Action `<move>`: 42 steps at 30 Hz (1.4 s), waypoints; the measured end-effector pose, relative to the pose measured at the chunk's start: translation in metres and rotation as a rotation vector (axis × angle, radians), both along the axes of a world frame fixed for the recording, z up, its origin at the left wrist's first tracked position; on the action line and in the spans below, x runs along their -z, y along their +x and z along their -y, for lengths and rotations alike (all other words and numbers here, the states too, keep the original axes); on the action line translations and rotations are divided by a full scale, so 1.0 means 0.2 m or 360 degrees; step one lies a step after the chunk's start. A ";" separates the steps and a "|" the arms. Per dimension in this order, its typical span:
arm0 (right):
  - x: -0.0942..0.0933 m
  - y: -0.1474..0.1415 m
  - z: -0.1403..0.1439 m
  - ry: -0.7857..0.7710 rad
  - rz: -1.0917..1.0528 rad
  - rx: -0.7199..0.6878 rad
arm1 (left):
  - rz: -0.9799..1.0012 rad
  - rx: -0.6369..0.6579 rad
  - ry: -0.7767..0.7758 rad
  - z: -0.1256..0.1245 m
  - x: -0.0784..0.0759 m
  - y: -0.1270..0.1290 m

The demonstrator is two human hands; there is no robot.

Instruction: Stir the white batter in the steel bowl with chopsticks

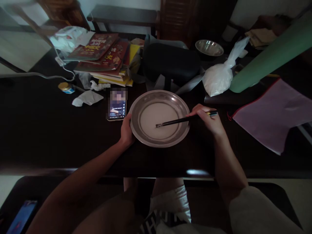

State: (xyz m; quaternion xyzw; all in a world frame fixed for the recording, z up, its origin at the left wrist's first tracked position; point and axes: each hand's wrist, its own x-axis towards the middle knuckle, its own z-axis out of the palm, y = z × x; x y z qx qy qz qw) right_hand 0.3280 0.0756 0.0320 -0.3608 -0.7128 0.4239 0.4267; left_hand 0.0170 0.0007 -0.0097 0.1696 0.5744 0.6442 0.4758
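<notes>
A round metal basin (pixel 159 143) stands on the dark table in front of me, with a whitish, smooth-looking content (pixel 156 113) covering its bottom. My left hand (pixel 127 131) grips the basin's left rim, fingers partly hidden beneath it. Dark chopsticks (pixel 177 121) are held in my right hand (pixel 206 117), whose fingers close around their thick ends by the basin's right rim. Their tips reach into the whitish content near the middle and have pale stuff on them. Left of the basin, close to my left hand, a phone (pixel 117 105) shows a video.
Crumpled tissues (pixel 87 98) and a small gold-lidded jar (pixel 65 87) lie at left, before a stack of books (pixel 104 61). Behind the basin is a black case (pixel 170 60). At right are a tied bag of white powder (pixel 216 79), a green cylinder (pixel 270 57) and a pinkish cloth (pixel 270 117).
</notes>
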 end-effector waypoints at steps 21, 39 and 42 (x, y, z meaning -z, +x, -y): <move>-0.01 0.00 0.00 0.0030 0.0014 0.0074 | 0.0017 -0.0018 -0.0006 0.00 -0.01 0.01; 0.00 0.00 0.00 -0.0036 -0.0014 0.0166 | 0.0092 -0.0007 -0.0009 0.00 -0.03 0.02; 0.00 0.00 0.00 -0.0012 0.0071 0.0049 | 0.0115 -0.0021 -0.0034 0.00 -0.02 0.01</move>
